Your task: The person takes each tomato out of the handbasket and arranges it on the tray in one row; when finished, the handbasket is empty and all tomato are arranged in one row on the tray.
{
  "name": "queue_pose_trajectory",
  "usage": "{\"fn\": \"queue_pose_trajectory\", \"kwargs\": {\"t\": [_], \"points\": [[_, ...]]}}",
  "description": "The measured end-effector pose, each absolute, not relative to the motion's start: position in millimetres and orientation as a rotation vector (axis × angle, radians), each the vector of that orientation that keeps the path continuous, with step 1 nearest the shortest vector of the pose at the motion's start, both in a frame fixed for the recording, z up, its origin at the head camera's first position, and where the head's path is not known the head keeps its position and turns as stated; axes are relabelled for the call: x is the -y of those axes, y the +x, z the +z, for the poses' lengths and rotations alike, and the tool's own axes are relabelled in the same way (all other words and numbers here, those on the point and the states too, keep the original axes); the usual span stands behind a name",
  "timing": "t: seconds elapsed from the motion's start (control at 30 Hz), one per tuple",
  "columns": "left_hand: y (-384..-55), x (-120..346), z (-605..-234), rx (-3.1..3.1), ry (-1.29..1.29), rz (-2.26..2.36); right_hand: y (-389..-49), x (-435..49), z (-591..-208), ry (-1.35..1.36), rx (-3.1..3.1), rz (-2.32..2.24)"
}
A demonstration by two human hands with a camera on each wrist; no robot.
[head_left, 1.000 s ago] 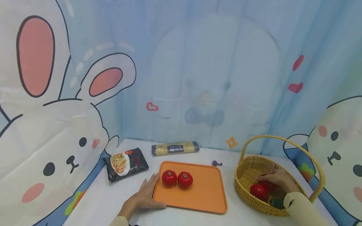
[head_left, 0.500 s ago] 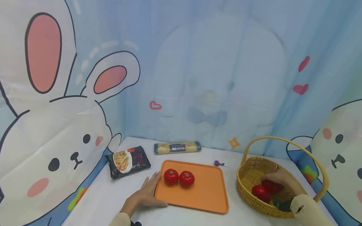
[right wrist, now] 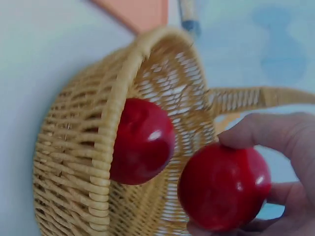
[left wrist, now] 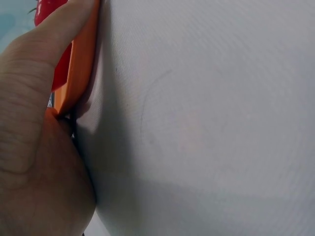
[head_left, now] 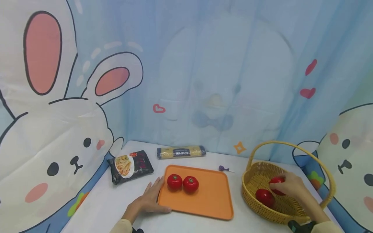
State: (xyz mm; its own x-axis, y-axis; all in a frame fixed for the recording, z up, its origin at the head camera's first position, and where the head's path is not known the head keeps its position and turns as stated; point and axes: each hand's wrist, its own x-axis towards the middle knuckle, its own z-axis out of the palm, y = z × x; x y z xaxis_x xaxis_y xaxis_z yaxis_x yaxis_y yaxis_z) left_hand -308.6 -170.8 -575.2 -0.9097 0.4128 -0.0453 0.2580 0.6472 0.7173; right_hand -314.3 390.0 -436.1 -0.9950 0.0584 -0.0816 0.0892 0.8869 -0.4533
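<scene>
My right hand [head_left: 288, 186] grips a glossy red apple [right wrist: 224, 187] between thumb and fingers, over the inside of the yellow wicker basket [head_left: 250, 195]. A second red apple [right wrist: 142, 142] lies in the basket beside it. My left hand [head_left: 148, 199] lies at the left end of the orange tray [head_left: 209, 194], fingers extended along its side and thumb at the near left corner. In the left wrist view, the thumb [left wrist: 29, 88] overlaps the tray's rim. Two red tomatoes [head_left: 174, 182] with green stems sit side by side on the tray's left part.
Behind the tray lies a yellow pasta packet [head_left: 181, 152]. A black food bag [head_left: 130, 166] with a noodle picture is at the back left. A small purple lollipop [head_left: 222, 168] lies behind the tray's right corner. The basket's tall handle [head_left: 291, 142] arches over it.
My right hand has risen with the apple, and its wrist has come up out of the basket. The other apple stays inside. My left hand keeps its place at the tray.
</scene>
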Motion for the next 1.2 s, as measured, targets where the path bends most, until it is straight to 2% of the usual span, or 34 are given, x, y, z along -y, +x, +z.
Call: {"fn": "queue_pose_trajectory", "kwargs": {"t": [0.27, 0.47, 0.7, 1.2], "points": [[-303, 169, -563, -2.648, 0.543, 1.098, -289, -362, -416, 0.014, -3.022, -0.909], [-307, 169, -570, -2.648, 0.556, 1.133, -275, -341, -409, -0.197, -2.976, -1.108], [-310, 170, -578, -2.664, 0.562, 1.117, -265, -301, -427, -0.414, -2.931, -1.348], [-314, 172, -584, -2.645, 0.565, 1.147, -277, -236, -480, -0.449, -2.702, -1.614]]}}
